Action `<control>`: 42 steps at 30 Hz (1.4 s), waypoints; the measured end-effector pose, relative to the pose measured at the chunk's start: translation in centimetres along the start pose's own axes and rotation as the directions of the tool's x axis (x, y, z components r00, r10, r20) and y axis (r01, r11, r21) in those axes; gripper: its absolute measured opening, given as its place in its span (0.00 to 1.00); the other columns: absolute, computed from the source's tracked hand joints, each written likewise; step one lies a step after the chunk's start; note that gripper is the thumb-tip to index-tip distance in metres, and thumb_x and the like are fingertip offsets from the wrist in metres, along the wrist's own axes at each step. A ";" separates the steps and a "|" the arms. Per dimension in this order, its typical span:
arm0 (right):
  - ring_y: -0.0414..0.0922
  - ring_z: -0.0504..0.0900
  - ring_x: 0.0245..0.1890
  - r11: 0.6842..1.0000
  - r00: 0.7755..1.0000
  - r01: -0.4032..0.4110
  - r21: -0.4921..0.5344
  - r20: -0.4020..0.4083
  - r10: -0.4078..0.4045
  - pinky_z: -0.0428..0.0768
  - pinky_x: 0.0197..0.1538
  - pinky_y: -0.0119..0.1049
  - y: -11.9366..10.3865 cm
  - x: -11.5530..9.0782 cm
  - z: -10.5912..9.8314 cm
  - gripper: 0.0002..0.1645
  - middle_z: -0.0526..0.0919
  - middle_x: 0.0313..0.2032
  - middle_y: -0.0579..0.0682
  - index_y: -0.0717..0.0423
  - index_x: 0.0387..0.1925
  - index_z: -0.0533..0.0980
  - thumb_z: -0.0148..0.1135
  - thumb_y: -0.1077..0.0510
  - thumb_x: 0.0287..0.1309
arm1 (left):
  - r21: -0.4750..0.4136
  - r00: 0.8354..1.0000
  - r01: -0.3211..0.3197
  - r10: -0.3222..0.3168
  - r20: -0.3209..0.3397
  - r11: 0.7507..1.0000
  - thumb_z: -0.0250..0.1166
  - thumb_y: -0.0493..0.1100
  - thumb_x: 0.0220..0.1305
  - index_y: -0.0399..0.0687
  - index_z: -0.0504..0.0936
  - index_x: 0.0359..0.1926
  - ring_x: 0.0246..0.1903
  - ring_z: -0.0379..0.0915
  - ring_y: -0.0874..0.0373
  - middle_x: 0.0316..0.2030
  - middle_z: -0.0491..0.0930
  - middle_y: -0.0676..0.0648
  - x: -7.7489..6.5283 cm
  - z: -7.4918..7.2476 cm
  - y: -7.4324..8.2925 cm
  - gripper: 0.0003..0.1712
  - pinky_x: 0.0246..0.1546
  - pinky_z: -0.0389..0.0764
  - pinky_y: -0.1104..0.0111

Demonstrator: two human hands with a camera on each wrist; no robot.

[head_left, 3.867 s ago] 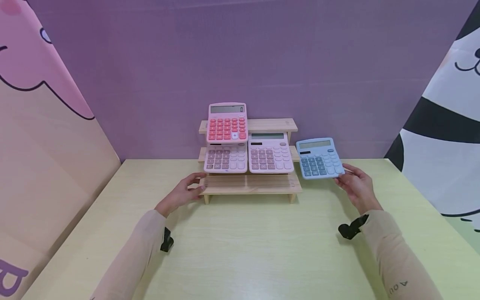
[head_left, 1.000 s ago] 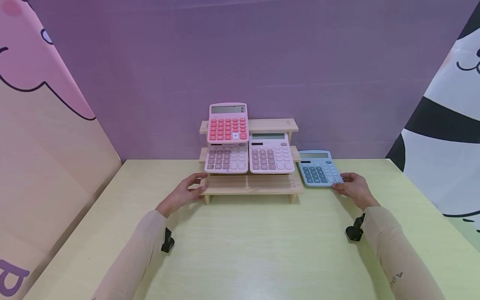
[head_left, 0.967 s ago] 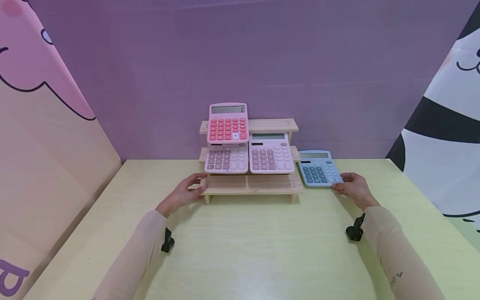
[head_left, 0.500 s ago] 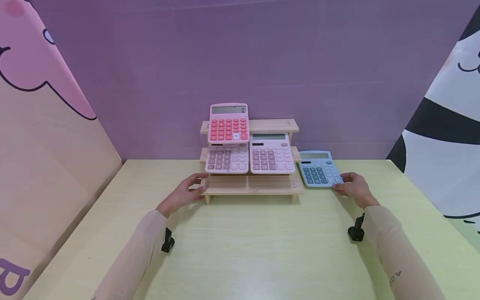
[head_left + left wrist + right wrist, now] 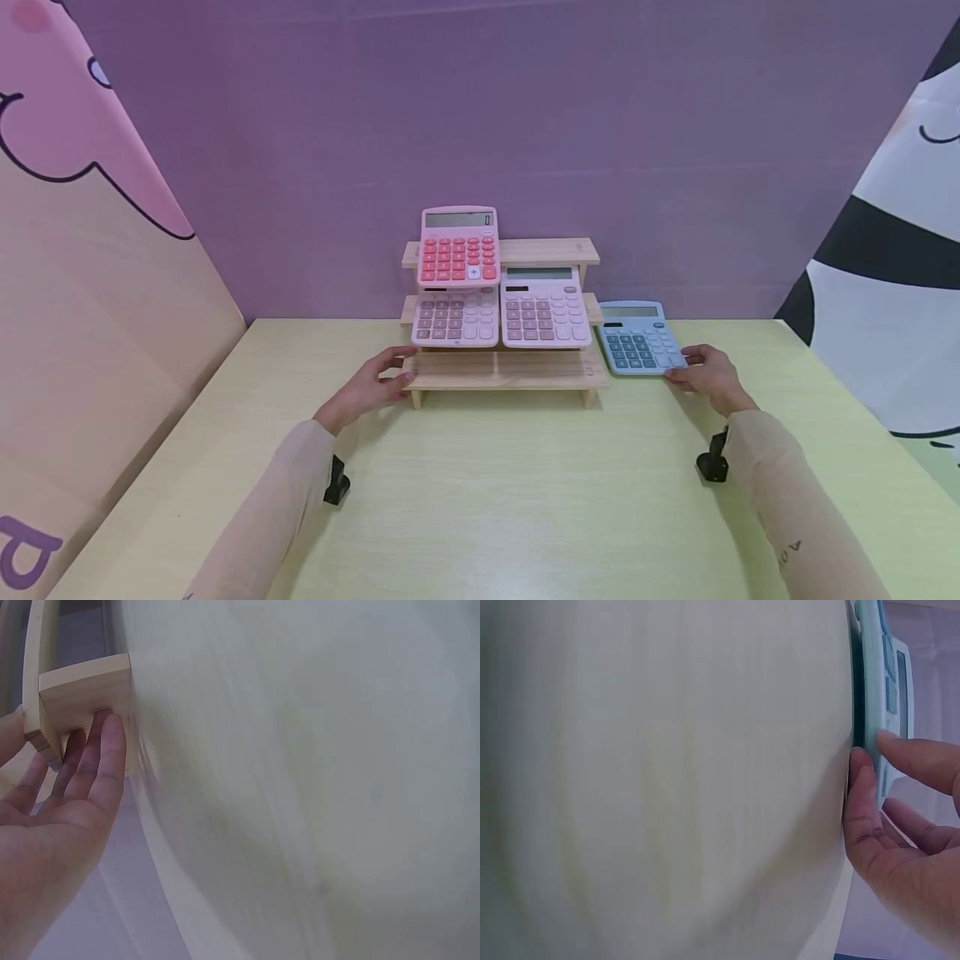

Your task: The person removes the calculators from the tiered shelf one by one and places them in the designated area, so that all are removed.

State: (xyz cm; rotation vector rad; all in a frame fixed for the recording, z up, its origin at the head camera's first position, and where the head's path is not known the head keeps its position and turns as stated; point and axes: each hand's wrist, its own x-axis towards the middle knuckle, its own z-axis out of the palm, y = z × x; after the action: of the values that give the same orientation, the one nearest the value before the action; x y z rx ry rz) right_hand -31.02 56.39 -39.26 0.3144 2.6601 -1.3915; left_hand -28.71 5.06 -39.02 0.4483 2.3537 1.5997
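Observation:
A three-tier wooden stand (image 5: 510,377) sits at the back of the table. My left hand (image 5: 371,385) grips the left end of its lowest step; in the left wrist view the thumb is at the board and the fingers reach beneath it by the leg (image 5: 88,684). My right hand (image 5: 708,379) pinches the lower right corner of a light blue calculator (image 5: 639,337), which lies on the table against the stand's right side. In the right wrist view the thumb is on its key side, with fingertips beneath its edge.
A pink calculator (image 5: 459,246) leans on the top step, overlapping a lilac calculator (image 5: 456,321) on the middle step. Another lilac calculator (image 5: 546,310) stands beside that one. Behind the table (image 5: 510,500) rises a purple backdrop (image 5: 525,117).
My right hand has lowered the blue calculator from a raised, tilted position onto the table beside the stand. Over the last second both hands stay nearly still.

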 end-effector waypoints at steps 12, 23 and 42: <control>0.44 0.73 0.40 0.999 0.999 -0.025 0.021 0.046 0.024 0.81 0.39 0.25 -0.5 -0.2 -0.6 0.42 0.58 0.58 0.70 0.74 0.64 0.47 0.58 0.61 0.58 | -0.001 1.000 0.010 -0.010 -0.005 1.000 0.54 0.42 0.67 0.50 0.57 0.66 0.56 0.65 0.43 0.63 0.56 0.39 0.2 0.0 0.1 0.29 0.49 0.79 0.59; 0.34 0.75 0.31 0.999 0.996 -0.003 0.037 0.094 -0.001 0.81 0.39 0.28 -1.0 -0.6 -1.2 0.43 0.54 0.61 0.72 0.73 0.66 0.44 0.56 0.62 0.58 | 0.002 1.000 0.017 -0.017 -0.004 1.000 0.53 0.41 0.67 0.48 0.56 0.66 0.56 0.65 0.42 0.63 0.55 0.38 0.0 0.1 0.1 0.29 0.50 0.78 0.58; 0.34 0.78 0.37 0.987 0.985 0.152 0.043 0.077 -0.155 0.77 0.54 0.44 -4.5 -1.5 -1.6 0.37 0.62 0.58 0.67 0.71 0.65 0.48 0.51 0.57 0.63 | -0.003 1.000 0.013 -0.013 -0.006 1.000 0.54 0.42 0.67 0.50 0.57 0.66 0.55 0.66 0.44 0.63 0.56 0.39 0.1 0.1 0.0 0.29 0.49 0.79 0.59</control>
State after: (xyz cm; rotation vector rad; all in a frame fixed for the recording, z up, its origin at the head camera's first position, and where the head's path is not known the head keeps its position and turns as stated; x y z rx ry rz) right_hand -30.68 55.07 -34.48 0.0555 2.6448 -1.4644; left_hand -28.76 5.20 -39.04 0.4270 2.3536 1.6003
